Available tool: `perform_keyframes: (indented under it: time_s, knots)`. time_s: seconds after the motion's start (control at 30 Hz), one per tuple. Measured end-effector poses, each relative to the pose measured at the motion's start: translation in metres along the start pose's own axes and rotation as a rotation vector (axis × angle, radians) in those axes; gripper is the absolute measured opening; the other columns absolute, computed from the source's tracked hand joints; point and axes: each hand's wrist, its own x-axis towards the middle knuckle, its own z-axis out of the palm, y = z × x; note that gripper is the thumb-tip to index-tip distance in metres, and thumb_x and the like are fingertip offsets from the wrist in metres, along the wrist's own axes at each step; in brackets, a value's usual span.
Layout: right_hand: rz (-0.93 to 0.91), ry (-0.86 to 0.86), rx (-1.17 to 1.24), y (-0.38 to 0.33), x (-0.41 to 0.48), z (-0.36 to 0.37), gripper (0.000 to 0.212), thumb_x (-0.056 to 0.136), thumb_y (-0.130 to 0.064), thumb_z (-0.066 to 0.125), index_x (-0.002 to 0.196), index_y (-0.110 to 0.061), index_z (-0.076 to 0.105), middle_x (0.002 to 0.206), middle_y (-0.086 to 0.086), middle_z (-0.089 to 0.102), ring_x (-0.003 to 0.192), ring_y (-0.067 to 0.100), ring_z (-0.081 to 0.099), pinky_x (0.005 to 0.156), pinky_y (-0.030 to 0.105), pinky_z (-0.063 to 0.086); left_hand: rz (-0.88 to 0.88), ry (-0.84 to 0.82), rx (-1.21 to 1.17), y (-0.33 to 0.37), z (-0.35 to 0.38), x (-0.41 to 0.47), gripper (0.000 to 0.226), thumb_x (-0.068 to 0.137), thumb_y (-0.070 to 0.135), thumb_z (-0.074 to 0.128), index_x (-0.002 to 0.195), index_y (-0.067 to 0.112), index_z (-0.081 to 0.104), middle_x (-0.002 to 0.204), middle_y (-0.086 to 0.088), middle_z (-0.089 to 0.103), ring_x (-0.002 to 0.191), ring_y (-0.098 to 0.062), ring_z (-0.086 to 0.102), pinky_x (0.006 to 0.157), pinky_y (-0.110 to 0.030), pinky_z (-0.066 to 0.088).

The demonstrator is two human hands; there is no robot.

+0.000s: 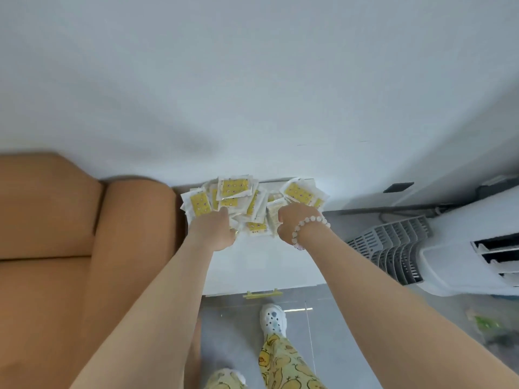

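Packets (233,189) are lying heaped loose on the surface (252,265); left hand (214,231) and right hand (290,227) are curling round them, gathering barely begun.

L hand (216,231) fingers buried in packets (233,189) | R hand (292,223) fingers hidden too | pkt print too small | sofa (42,220) cut at left edge | white appliance (463,248) cut at right edge | green bit (486,324) lower right blurred
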Motion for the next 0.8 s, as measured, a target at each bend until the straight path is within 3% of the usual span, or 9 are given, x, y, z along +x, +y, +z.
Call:
perform_keyframes:
  time_s: [0.07, 0.23, 0.33, 0.47, 0.63, 0.8]
  knots:
    - [-0.023, -0.036, 0.002, -0.008, 0.022, 0.017, 0.03, 0.09, -0.016, 0.045, 0.115, -0.015, 0.062, 0.109, 0.002, 0.063, 0.094, 0.02, 0.063, 0.071, 0.025, 0.045, -0.118, -0.03, -0.153, -0.012, 0.015, 0.015, 0.05, 0.094, 0.032, 0.046, 0.137, 0.01, 0.034, 0.121, -0.006, 0.056, 0.106, -0.026, 0.056, 0.072, -0.03, 0.04]
    - [-0.031, -0.167, 0.07, -0.015, 0.071, 0.081, 0.031, 0.094, -0.018, 0.04, 0.121, -0.016, 0.057, 0.123, 0.003, 0.056, 0.108, 0.021, 0.057, 0.084, 0.027, 0.043, -0.621, -0.036, -0.884, -0.03, 0.067, 0.068, 0.064, 0.087, 0.023, 0.057, 0.142, 0.005, 0.03, 0.12, -0.008, 0.053, 0.09, -0.021, 0.052, 0.067, -0.025, 0.04]
    - [0.025, -0.259, 0.107, 0.001, 0.093, 0.122, 0.03, 0.095, -0.017, 0.039, 0.118, -0.016, 0.058, 0.119, 0.001, 0.059, 0.107, 0.018, 0.059, 0.083, 0.024, 0.043, -0.901, -0.001, -1.105, -0.027, 0.099, 0.112, 0.06, 0.083, 0.019, 0.063, 0.133, 0.002, 0.035, 0.126, -0.011, 0.049, 0.106, -0.028, 0.056, 0.076, -0.032, 0.044]
    - [0.178, -0.257, 0.171, 0.038, 0.115, 0.16, 0.028, 0.096, -0.022, 0.038, 0.118, -0.023, 0.056, 0.119, -0.003, 0.057, 0.107, 0.016, 0.057, 0.086, 0.024, 0.044, -1.134, 0.071, -1.247, -0.017, 0.13, 0.161, 0.068, 0.077, 0.017, 0.073, 0.129, 0.001, 0.031, 0.131, -0.014, 0.038, 0.113, -0.029, 0.051, 0.073, -0.033, 0.04]
    - [0.358, -0.195, 0.299, 0.061, 0.123, 0.194, 0.025, 0.092, -0.022, 0.043, 0.11, -0.023, 0.061, 0.111, -0.002, 0.062, 0.092, 0.017, 0.057, 0.081, 0.026, 0.047, -1.247, 0.09, -1.2, -0.013, 0.16, 0.189, 0.09, 0.066, 0.044, 0.08, 0.125, -0.001, 0.029, 0.123, -0.013, 0.042, 0.108, -0.026, 0.052, 0.091, -0.034, 0.047]
    - [0.375, -0.165, 0.385, 0.047, 0.126, 0.216, 0.02, 0.092, -0.022, 0.045, 0.104, -0.024, 0.062, 0.107, -0.004, 0.062, 0.081, 0.013, 0.05, 0.071, 0.022, 0.039, -1.32, 0.186, -1.204, -0.022, 0.188, 0.205, 0.074, 0.072, 0.03, 0.079, 0.122, 0.003, 0.032, 0.124, -0.01, 0.047, 0.111, -0.029, 0.051, 0.094, -0.036, 0.044]
